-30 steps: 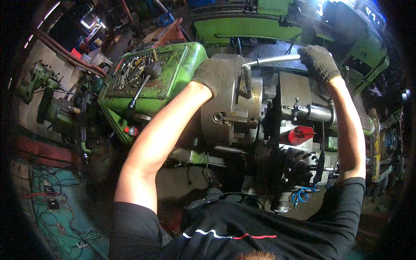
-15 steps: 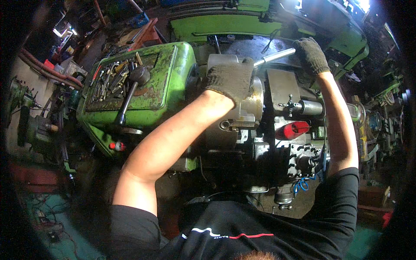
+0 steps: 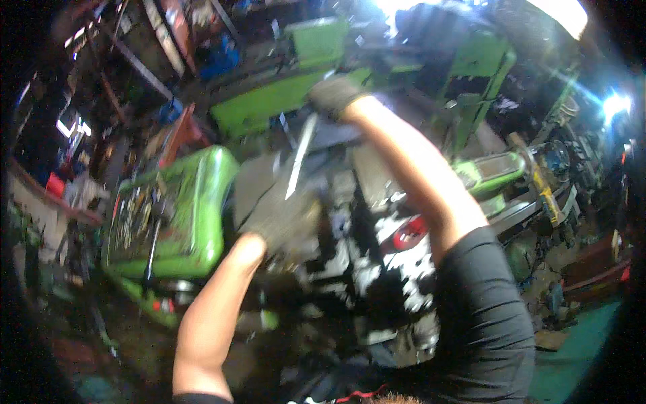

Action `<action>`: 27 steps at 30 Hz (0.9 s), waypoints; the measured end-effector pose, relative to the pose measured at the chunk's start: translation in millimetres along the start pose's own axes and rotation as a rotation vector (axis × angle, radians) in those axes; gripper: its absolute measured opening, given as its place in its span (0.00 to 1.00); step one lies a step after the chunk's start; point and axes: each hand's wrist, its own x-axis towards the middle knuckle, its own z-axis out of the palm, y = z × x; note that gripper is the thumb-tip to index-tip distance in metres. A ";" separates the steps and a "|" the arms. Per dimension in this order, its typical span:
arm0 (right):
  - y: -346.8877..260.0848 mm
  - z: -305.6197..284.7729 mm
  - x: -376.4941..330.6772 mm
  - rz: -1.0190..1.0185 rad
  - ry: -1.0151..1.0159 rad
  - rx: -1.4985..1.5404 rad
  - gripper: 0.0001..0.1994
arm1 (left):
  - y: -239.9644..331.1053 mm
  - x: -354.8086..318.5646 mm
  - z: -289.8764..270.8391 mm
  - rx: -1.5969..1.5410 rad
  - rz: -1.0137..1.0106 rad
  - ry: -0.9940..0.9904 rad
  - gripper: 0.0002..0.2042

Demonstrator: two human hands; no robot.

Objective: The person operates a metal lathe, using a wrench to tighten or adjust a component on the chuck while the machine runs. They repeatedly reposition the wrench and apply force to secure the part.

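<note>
My right hand (image 3: 334, 96), in a dark knit glove, is closed round the upper part of a long bright metal bar (image 3: 301, 158). A short tip of the bar shows above the fist. Its lower end reaches down to my gloved left hand (image 3: 286, 219), which lies over the chuck area of a lathe. Motion smears the left fingers, so I cannot tell whether they grip anything. Much of the chuck is hidden under that hand and blur. The green headstock (image 3: 214, 202) of the lathe stands to the left.
Loose hand tools (image 3: 134, 212) lie on the headstock top, beside a black lever (image 3: 153, 246). A red container (image 3: 409, 233) sits right of the chuck, near my right forearm. Another green machine (image 3: 262, 104) stands behind. A bright lamp (image 3: 616, 106) glares at the far right.
My right hand has swung the bar up and leftward, from slanting right to nearly upright. My left hand has turned with the lower end. The whole view has shifted and blurred.
</note>
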 end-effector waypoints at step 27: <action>65.7 -17.4 -213.5 0.000 0.295 0.292 0.29 | -42.2 9.2 -30.8 1.210 -0.233 0.351 0.17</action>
